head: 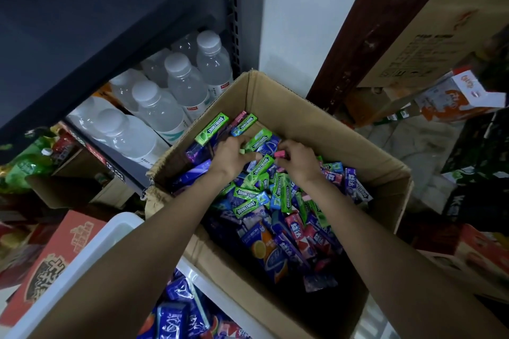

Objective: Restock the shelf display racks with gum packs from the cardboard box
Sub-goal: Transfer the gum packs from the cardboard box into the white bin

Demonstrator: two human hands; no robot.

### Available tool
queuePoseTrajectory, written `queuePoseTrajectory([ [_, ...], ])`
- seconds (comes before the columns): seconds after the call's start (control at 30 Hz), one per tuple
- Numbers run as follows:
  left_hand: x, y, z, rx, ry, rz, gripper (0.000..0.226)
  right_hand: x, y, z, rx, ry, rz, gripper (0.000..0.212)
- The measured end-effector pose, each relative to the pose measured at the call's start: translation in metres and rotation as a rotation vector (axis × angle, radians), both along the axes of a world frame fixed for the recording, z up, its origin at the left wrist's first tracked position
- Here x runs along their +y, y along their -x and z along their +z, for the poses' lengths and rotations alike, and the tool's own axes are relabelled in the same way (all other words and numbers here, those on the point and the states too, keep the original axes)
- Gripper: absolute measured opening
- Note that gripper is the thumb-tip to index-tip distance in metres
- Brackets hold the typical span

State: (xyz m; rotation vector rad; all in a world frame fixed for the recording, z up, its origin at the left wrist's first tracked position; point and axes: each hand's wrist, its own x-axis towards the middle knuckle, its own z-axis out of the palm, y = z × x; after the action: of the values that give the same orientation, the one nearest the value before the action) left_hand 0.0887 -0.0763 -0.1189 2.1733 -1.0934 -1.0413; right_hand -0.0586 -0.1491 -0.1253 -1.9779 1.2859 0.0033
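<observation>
Head cam: cardboard box (325,129) on the floor, full of loose gum packs (275,201); green ones read DOUBLEMINT, blue, purple and pink ones carry Chinese print. Left hand (234,155) curled round green packs at the far end of the pile. Right hand (296,159) pinches a pink pack (280,153). Water bottles (176,91) on the shelf just behind the box.

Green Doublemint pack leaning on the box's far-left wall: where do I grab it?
Pinch the Doublemint pack across its narrow long edges near the upper end, coming from above. It lies tilted on the pile in the cardboard box, that end raised and free.
</observation>
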Motion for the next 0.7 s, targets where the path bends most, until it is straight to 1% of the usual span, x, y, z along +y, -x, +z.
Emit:
queuePoseTrajectory([
  [0.1, 0.001, 0.004, 0.006, 0.010, -0.007, -0.017, 0.056, 0.006, -0.001, 0.002, -0.030, 0.018, -0.037, 0.027],
  [0.2, 0.002, 0.008, 0.013, 0.017, 0.054, 0.030, 0.041, 0.006, -0.003, 0.008, -0.084, 0.063, -0.093, 0.026],
  [0.27, 0.002, 0.010, 0.024, 0.073, 0.130, 0.093, 0.034, 0.005, -0.004, 0.016, -0.150, 0.101, -0.150, 0.012],
  [0.3, 0.002, 0.010, 0.030, 0.103, 0.154, 0.116, 0.032, 0.006, -0.005, 0.024, -0.179, 0.113, -0.188, 0.016],
  [0.33, 0.002, 0.010, 0.033, 0.128, 0.168, 0.122, 0.029, 0.006, -0.005, 0.030, -0.211, 0.119, -0.217, 0.025],
  [0.37, 0.004, 0.008, 0.040, 0.152, 0.173, 0.118, 0.026, 0.008, -0.005, 0.037, -0.252, 0.097, -0.244, 0.026],
  [0.43, 0.011, 0.003, 0.048, 0.170, 0.193, 0.110, 0.029, 0.013, -0.002, 0.051, -0.338, 0.040, -0.277, 0.012],
  [0.47, 0.017, 0.000, 0.049, 0.182, 0.200, 0.104, 0.032, 0.017, -0.001, 0.057, -0.368, 0.033, -0.282, 0.013],
  [0.53, 0.035, -0.003, 0.064, 0.210, 0.230, 0.090, 0.031, 0.031, 0.002, 0.072, -0.393, 0.029, -0.277, 0.015],
  [0.6, 0.057, -0.003, 0.083, 0.235, 0.276, 0.087, 0.038, 0.051, 0.003, 0.089, -0.457, 0.029, -0.257, 0.012],
  [0.63, 0.069, -0.003, 0.094, 0.247, 0.300, 0.090, 0.033, 0.063, 0.003, 0.097, -0.494, 0.029, -0.254, 0.011],
  [0.67, 0.082, -0.003, 0.105, 0.254, 0.319, 0.092, 0.020, 0.075, 0.002, 0.105, -0.529, 0.031, -0.259, 0.013],
  [0.7, 0.098, -0.002, 0.116, 0.252, 0.345, 0.097, 0.018, 0.090, 0.001, 0.113, -0.555, 0.029, -0.259, 0.017],
])
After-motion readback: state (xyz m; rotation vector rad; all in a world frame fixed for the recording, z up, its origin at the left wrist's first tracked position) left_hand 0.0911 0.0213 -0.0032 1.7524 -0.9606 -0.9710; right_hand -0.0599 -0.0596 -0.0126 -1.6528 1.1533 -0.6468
